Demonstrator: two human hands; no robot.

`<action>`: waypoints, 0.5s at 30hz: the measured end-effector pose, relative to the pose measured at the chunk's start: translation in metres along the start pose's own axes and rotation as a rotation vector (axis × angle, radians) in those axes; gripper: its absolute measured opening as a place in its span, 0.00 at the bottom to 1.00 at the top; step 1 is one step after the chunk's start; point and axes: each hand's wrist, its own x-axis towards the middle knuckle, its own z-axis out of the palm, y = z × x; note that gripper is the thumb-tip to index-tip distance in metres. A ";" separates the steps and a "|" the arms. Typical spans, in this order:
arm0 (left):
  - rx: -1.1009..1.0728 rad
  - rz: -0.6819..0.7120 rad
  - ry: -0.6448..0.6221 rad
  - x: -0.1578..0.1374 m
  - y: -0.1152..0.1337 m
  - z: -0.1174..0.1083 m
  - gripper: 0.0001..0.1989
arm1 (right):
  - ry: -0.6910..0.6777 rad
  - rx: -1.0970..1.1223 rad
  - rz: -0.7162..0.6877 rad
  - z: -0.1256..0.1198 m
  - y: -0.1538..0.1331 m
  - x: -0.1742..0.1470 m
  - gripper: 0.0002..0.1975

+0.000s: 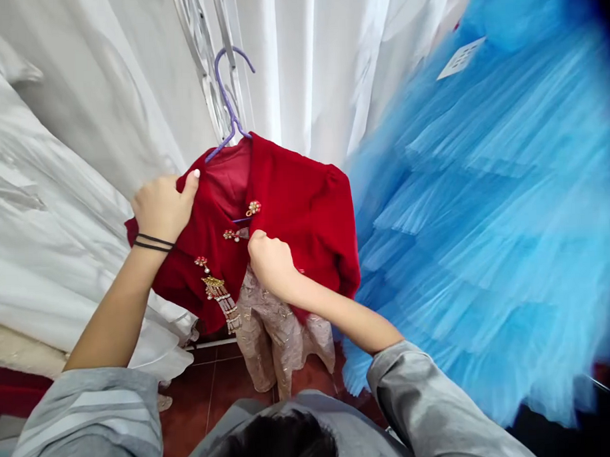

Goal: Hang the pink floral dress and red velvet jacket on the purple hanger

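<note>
One red velvet jacket [296, 189] is already on one purple hanger [225, 96] before us; its front looks unfastened, with at least three floral clasps [254, 207] and one beaded tassel [222, 297]. Our left hand [161, 205] grips its shoulder; our right hand's [272, 259] fingers clench its front edge.

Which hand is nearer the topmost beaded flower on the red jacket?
Right. The right hand is just below the topmost beaded flower, at the front edge of the red jacket; the left hand is farther off, at the jacket's opposite shoulder.
</note>
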 end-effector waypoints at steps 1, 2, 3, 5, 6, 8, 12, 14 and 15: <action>0.006 0.001 0.017 0.000 0.000 0.000 0.30 | 0.015 0.000 0.003 0.008 -0.005 0.001 0.18; 0.002 0.000 0.033 -0.001 0.000 0.000 0.28 | 0.078 0.001 0.008 0.012 -0.007 0.001 0.17; -0.010 0.003 0.041 -0.001 0.000 -0.001 0.27 | 0.152 0.007 0.005 0.013 -0.007 0.001 0.18; -0.046 0.023 0.030 -0.003 -0.002 -0.003 0.25 | 0.208 -0.014 0.011 0.014 0.000 0.000 0.19; -0.058 0.039 0.018 -0.004 -0.004 -0.004 0.24 | 0.157 -0.038 0.012 0.014 0.005 0.000 0.18; -0.081 0.102 -0.009 -0.006 -0.008 -0.006 0.23 | -0.031 -0.084 0.002 0.014 0.014 0.000 0.15; -0.253 0.368 -0.084 0.001 -0.018 -0.007 0.27 | 0.135 -0.050 0.035 -0.007 0.031 0.013 0.21; -0.416 0.463 -0.123 0.012 -0.021 -0.005 0.29 | 0.430 0.011 -0.018 -0.028 0.042 0.032 0.23; -0.487 0.476 -0.145 0.018 -0.021 -0.003 0.29 | 0.520 0.035 -0.091 -0.039 0.049 0.044 0.24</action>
